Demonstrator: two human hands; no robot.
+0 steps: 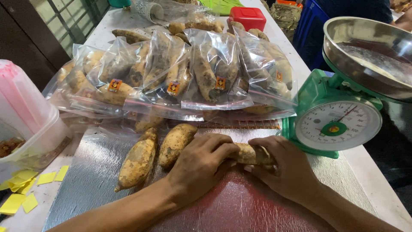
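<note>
Both hands close around one sweet potato (251,154) that lies crosswise on the silvery, textured surface (90,172), near its front edge. The left hand (201,163) curls over the tuber's left end, fingers bent down and wrapped round it, knuckles up; its forearm runs in from the lower left, low over the surface. The right hand (285,165) grips the right end, fingers folded over the top and thumb tucked under, with the wrist angled in from the lower right. Only the middle stretch of the tuber shows between the two hands. Just left of the left hand lie two loose sweet potatoes (156,154), side by side and touching, dusty and tan, their long axes pointing away from the person. Beyond them a row of clear plastic bags (214,68) filled with more tubers leans in an overlapping stack, each bag bearing a small orange sticker. To the right stands a green dial scale (337,124) with a steel pan (369,56), close beside the right hand. At the left edge sits a translucent plastic tub (30,129), and yellow paper slips (25,189) are scattered on the surface in front of it. A red box (248,17) rests far back.
</note>
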